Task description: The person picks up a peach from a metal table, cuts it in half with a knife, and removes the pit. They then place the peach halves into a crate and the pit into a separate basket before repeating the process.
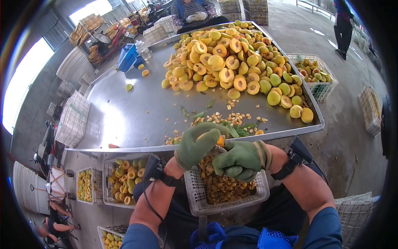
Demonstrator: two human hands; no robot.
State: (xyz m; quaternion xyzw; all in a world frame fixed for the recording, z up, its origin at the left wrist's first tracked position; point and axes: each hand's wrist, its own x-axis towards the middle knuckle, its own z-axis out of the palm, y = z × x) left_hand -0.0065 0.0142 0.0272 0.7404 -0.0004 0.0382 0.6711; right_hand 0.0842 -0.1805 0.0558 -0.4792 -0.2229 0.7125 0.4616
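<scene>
My left hand (197,143), in a green glove, grips a small orange fruit piece (220,141) at the near edge of a wide steel bench (137,108). My right hand (240,159) is curled closed just beside it, above a white basket (195,199) of pits. Halved yellow fruit (232,62) is heaped on the bench's far right side, with loose pits (232,118) and leaves nearer me. Crates of fruit (124,178) stand on the concrete floor (352,137). Another person (195,12) sits across the bench.
</scene>
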